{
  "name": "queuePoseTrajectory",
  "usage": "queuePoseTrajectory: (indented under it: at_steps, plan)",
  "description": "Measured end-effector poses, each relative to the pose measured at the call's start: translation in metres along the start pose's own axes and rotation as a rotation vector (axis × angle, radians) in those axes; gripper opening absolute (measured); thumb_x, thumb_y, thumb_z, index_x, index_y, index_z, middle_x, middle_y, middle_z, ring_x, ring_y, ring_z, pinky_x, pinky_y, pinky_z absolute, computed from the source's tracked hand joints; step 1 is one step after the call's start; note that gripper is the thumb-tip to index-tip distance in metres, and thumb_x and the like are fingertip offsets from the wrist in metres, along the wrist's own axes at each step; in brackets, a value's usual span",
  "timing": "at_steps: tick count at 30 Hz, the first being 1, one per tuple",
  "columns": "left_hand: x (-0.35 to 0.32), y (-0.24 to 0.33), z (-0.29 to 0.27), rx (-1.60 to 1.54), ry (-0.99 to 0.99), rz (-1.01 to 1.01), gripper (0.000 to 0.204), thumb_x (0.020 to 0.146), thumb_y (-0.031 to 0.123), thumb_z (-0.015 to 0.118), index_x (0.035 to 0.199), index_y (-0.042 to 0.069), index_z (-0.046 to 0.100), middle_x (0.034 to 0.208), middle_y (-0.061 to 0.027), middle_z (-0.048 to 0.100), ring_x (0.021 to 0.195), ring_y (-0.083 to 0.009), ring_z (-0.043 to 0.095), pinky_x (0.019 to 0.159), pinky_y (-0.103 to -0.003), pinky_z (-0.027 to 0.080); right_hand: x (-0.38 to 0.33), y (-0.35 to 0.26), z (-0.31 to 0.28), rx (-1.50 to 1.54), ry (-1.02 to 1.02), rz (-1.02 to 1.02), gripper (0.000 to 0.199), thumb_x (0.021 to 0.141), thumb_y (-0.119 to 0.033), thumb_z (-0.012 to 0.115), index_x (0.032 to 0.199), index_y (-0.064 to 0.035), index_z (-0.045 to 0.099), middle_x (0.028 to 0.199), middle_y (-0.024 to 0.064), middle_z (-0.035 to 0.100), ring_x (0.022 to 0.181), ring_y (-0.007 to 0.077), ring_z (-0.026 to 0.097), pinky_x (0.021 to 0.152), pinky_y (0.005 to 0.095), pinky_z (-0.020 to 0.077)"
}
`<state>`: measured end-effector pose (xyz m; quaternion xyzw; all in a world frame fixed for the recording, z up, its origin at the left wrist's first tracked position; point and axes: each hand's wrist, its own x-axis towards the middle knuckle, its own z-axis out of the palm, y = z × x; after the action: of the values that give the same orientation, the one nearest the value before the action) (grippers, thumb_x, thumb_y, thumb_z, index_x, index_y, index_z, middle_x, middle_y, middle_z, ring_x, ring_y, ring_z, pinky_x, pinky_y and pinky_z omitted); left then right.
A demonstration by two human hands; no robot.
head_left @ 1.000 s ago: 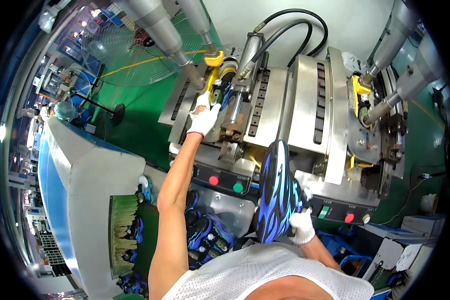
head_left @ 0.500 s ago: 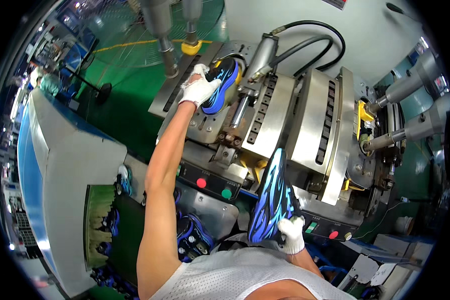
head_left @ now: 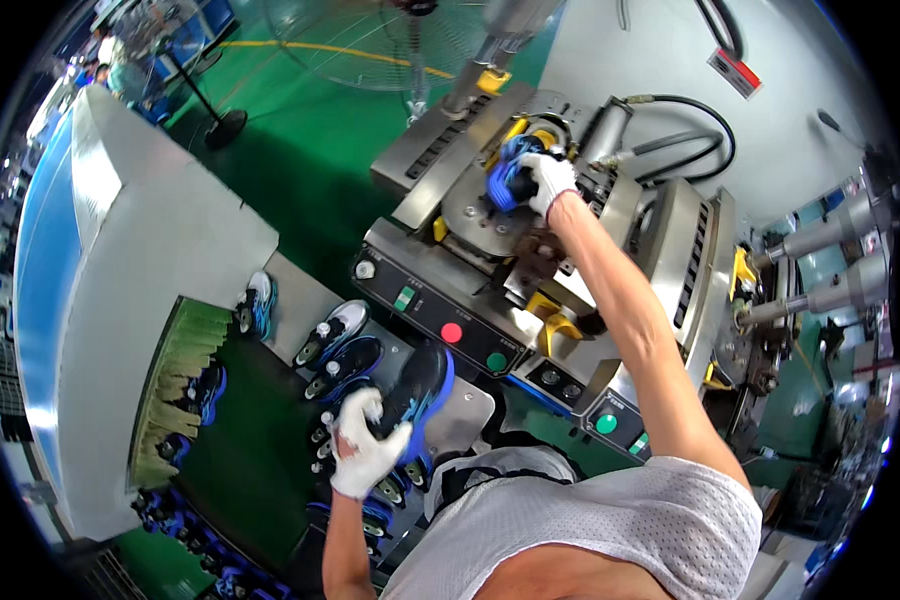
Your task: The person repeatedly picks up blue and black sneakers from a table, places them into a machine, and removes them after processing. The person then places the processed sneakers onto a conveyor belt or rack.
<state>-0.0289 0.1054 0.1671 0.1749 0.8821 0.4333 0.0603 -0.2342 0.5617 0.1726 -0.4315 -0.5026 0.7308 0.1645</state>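
Observation:
At the far station of the metal press, my right hand (head_left: pixel 552 182), in a white knit glove, is closed round the dark heel end of a blue and black sports shoe (head_left: pixel 507 180). That shoe rests among yellow pads on the round-edged metal plate (head_left: pixel 478 225). Lower left, my left hand (head_left: pixel 368 447), gloved too, curls at the side of a second dark shoe (head_left: pixel 422 385) with a blue sole edge. This shoe is tilted above a metal shelf (head_left: pixel 467 405); its contact with the fingers is partly hidden.
Several shoes (head_left: pixel 342 365) stand on the shelf beside a green conveyor (head_left: pixel 235 450), which carries more under a bristle curtain (head_left: pixel 175 385). A control panel (head_left: pixel 425 310) with coloured buttons runs along the press front. Metal cylinders (head_left: pixel 850 285) stand at right, a fan (head_left: pixel 370 40) at the back.
My left hand has come from the press down to the shelf with a shoe. My right hand has gone from near my body up to the press plate with the other shoe. The view has shifted.

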Motion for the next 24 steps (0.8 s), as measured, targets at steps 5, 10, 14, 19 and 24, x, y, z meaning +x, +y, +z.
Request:
queuePoseTrajectory:
  at_steps: [5, 10, 14, 19, 24]
  plan:
    - [-0.081, -0.019, 0.008, 0.024, 0.01, -0.258, 0.055, 0.066, 0.017, 0.089, 0.11, 0.003, 0.061, 0.096, -0.0128, 0.062, 0.09, -0.0288, 0.062, 0.081, -0.04, 0.052, 0.168, 0.071, 0.015, -0.871, 0.535, -0.27, 0.035, 0.086, -0.023, 0.069, 0.118, -0.0086, 0.069, 0.122, 0.0138, 0.071, 0.11, 0.0267, 0.069, 0.09, 0.0378, 0.0552]
    - [-0.123, -0.03, 0.014, 0.099, 0.124, -0.44, 0.053, 0.068, 0.018, 0.088, 0.11, 0.003, 0.06, 0.097, -0.0137, 0.061, 0.091, -0.0322, 0.062, 0.082, -0.042, 0.052, 0.217, 0.081, 0.002, -1.028, 0.24, -0.186, 0.056, 0.084, -0.031, 0.069, 0.132, -0.0043, 0.061, 0.126, 0.0148, 0.069, 0.113, 0.027, 0.067, 0.095, 0.0368, 0.0523]
    - [-0.155, -0.028, 0.014, 0.091, 0.299, -0.549, 0.055, 0.069, 0.016, 0.086, 0.114, 0.001, 0.059, 0.105, -0.0169, 0.063, 0.097, -0.0334, 0.063, 0.086, -0.042, 0.052, 0.195, 0.074, 0.023, -0.969, 0.017, -0.21, 0.082, 0.081, -0.029, 0.074, 0.151, -0.0025, 0.041, 0.126, 0.0152, 0.067, 0.104, 0.0238, 0.068, 0.092, 0.0364, 0.0548]
    - [-0.194, -0.036, 0.016, 0.156, 0.385, -0.547, 0.059, 0.071, 0.022, 0.085, 0.121, 0.003, 0.059, 0.115, -0.0187, 0.064, 0.109, -0.0363, 0.063, 0.094, -0.043, 0.052, 0.135, 0.0, -0.015, -0.834, -0.231, -0.441, 0.051, 0.084, -0.027, 0.074, 0.12, 0.0075, 0.064, 0.103, 0.0194, 0.074, 0.091, 0.0324, 0.071, 0.084, 0.043, 0.0556]
    - [-0.216, -0.043, 0.006, 0.167, 0.414, -0.518, 0.057, 0.069, 0.019, 0.086, 0.116, 0.002, 0.061, 0.105, -0.0165, 0.066, 0.097, -0.0333, 0.065, 0.088, -0.042, 0.053, -0.173, 0.066, 0.001, -0.945, -0.302, -1.064, 0.077, 0.097, -0.034, 0.065, 0.153, 0.0084, 0.034, 0.156, 0.0297, 0.04, 0.145, 0.0393, 0.042, 0.119, 0.0424, 0.0332]
